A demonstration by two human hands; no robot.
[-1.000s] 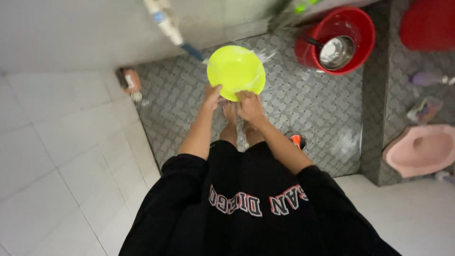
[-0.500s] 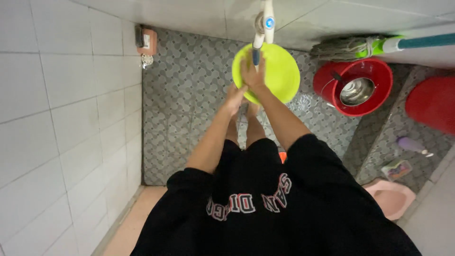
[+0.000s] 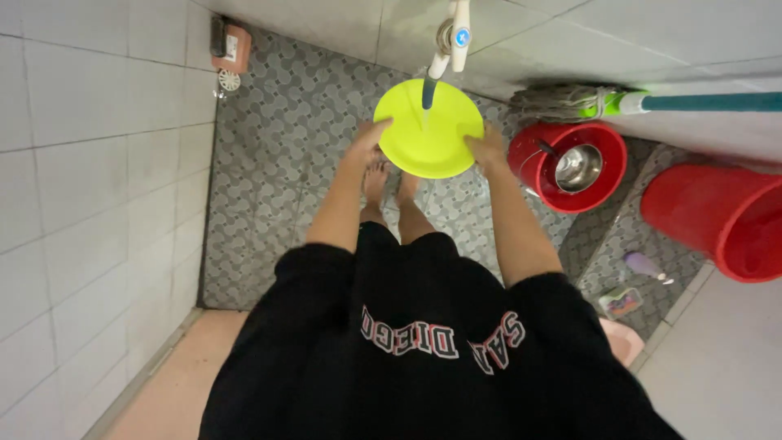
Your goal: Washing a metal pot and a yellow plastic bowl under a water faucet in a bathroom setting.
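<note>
Yellow-green plate [image 3: 430,130] held under wall tap [image 3: 450,37], open face up toward cam; round, so no long axis. Left hand [image 3: 368,145] clamped on rim at 9 o'clock, right hand [image 3: 489,148] clamped on rim at 3 o'clock. Thin water stream hits plate centre. Small red bucket [image 3: 568,167] w/ steel pot just beside at 3 o'clock; mop head [image 3: 558,102] at 2. Big red bucket [image 3: 721,218] well apart. Open patterned floor [image 3: 285,122] at 9 o'clock, wall close at 12.
</note>
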